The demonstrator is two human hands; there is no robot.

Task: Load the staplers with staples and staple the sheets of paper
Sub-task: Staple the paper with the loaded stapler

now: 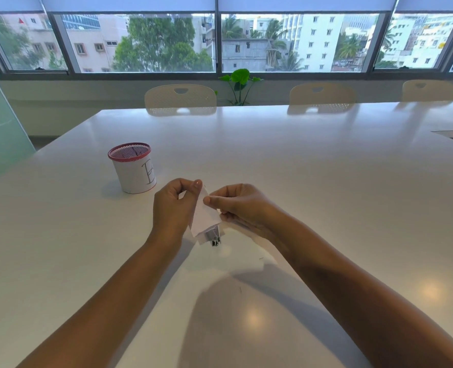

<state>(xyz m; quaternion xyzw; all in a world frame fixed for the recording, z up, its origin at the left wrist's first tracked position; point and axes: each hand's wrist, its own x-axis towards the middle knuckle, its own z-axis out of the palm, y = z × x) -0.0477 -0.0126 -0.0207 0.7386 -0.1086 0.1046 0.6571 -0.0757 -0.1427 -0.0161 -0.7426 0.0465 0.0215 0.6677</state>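
I hold both my hands up just above the white table point(299, 168), close together, with a small white sheet of paper point(203, 212) between them. My left hand point(171, 205) has its fingers curled, and the thumb and forefinger pinch the top edge of the paper. My right hand point(240, 205) is curled too, its thumb tip pressing on the right edge of the same paper, while the other fingers fold under; I cannot tell exactly what else they hold there. Below the paper's lower edge a small metal stapler point(214, 236) shows, its shiny end pointing down toward the table, partly hidden behind the sheet. Whether my fingers or the paper alone carry it I cannot tell. Under my right wrist more white paper point(262, 254) lies flat on the table, hard to see against the surface. To the left of my hands, well apart from them, stands a red mesh cup point(132, 168) wrapped in white paper with a letter drawn on it. Across the table stand pale chairs point(180, 98), a green plant point(240, 85) between two of them, and behind these a row of windows point(140, 41) looking out on buildings and trees.
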